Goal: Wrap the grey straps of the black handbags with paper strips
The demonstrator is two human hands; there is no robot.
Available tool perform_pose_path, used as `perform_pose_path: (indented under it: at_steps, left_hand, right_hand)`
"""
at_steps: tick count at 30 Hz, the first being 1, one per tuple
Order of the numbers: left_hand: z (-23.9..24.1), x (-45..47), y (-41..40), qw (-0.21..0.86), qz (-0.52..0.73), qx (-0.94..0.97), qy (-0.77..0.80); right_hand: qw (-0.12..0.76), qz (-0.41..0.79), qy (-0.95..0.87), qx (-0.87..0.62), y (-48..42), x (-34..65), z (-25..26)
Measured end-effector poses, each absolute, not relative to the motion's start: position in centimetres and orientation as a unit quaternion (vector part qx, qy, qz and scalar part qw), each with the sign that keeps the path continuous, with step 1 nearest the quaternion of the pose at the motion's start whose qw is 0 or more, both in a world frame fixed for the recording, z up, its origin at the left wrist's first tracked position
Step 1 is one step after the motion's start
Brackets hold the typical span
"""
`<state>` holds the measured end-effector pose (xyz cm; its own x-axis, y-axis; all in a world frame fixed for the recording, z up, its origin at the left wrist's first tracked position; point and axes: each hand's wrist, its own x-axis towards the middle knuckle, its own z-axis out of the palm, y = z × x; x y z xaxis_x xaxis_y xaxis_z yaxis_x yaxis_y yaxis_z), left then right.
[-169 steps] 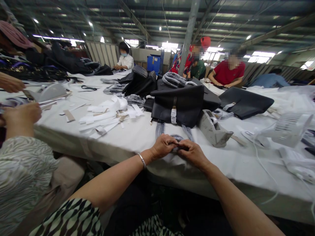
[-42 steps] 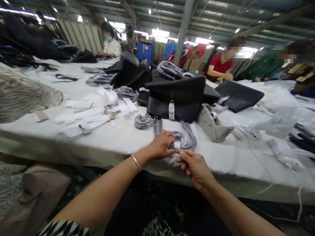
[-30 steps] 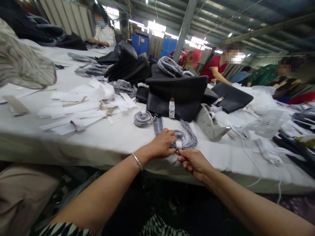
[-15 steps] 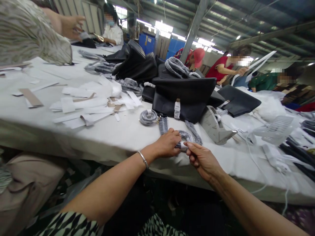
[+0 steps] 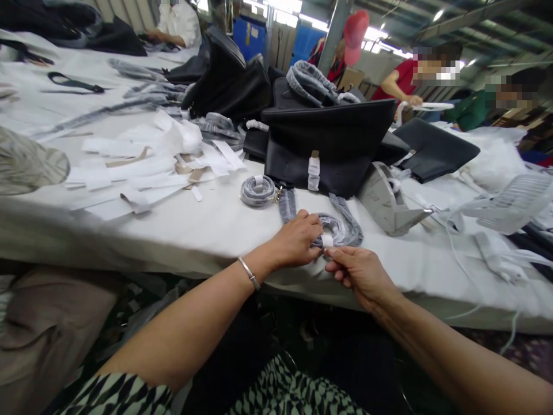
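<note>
My left hand (image 5: 301, 239) is closed on the left side of a dark coiled strap (image 5: 340, 229) in clear plastic wrap, at the table's front edge. A white band (image 5: 328, 240) goes around the near part of the coil. My right hand (image 5: 360, 274) pinches the band's lower edge between thumb and forefinger; a tiny shiny spot shows at the fingertips, too small to name. Left of my hands lies another wrapped coiled strap (image 5: 258, 191), held by a white band, with a gold-coloured clasp beside it. Behind stands a black handbag (image 5: 326, 144) with plastic-wrapped handles.
A grey tape dispenser (image 5: 384, 204) stands right of the bag, near a white fan (image 5: 514, 202) and cables. Paper strips (image 5: 125, 178) lie scattered to the left. More black bags (image 5: 233, 80) are behind. A co-worker's patterned sleeve (image 5: 30, 164) reaches in at left; others work across the table.
My view has tilted down slightly. Both hands stay at the coil, with the right fingertips now below the band. The co-worker's arm at left has dropped back towards the table's edge.
</note>
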<state>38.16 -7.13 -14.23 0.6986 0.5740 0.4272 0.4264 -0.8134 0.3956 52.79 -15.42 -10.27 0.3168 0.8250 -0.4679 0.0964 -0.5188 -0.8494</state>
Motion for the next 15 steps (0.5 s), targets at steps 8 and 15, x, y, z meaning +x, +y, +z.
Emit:
perform_pose_path:
  at_steps: [8, 15]
  left_hand:
    - [-13.92, 38.16, -7.27, 0.133, 0.258, 0.915, 0.279]
    - [-13.65, 38.17, -7.50, 0.117, 0.244, 0.921, 0.282]
  right_hand:
    - [0.342, 0.469, -0.314, -0.751, -14.86, 52.38, -10.13]
    - [0.334, 0.453, -0.335, -0.755, -14.95, 52.08, -10.11]
